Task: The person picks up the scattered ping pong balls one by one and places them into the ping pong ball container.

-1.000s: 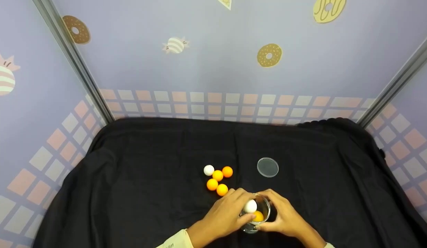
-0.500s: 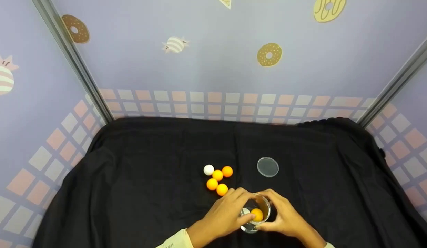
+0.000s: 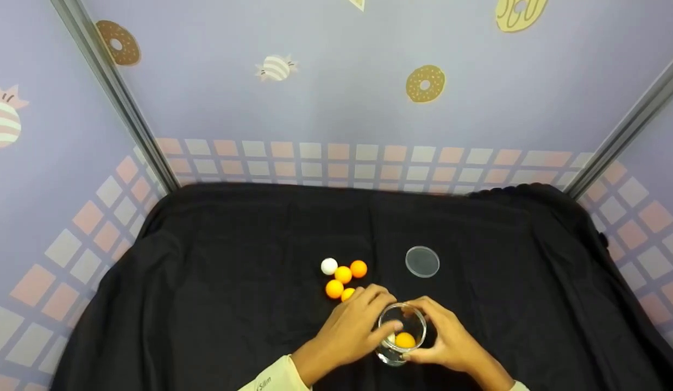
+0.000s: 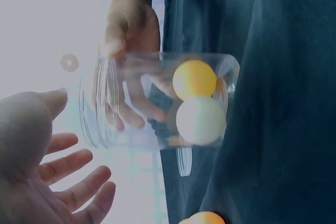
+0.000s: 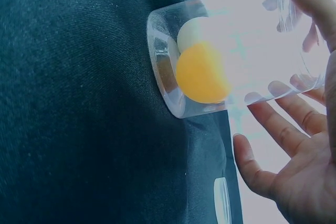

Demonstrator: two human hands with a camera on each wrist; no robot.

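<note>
A clear jar with no lid on it stands upright on the black cloth, slightly tilted as seen from above. At its bottom an orange ping-pong ball and a white ping-pong ball lie side by side. My right hand holds the jar's right side near the mouth, thumb and fingers curved round the wall. On the other side, my left hand is beside the rim with its fingers spread apart and nothing in them; the left wrist view shows this hand apart from the jar.
Several ping-pong balls lie grouped beyond my left hand: one white ball and several orange balls. A round clear lid lies flat behind the jar. Patterned walls enclose the cloth-covered table at the back and sides.
The white ball has dropped from my left fingers at the jar's mouth to the bottom beside the orange one. My left hand has eased off the rim. The right hand has stayed put.
</note>
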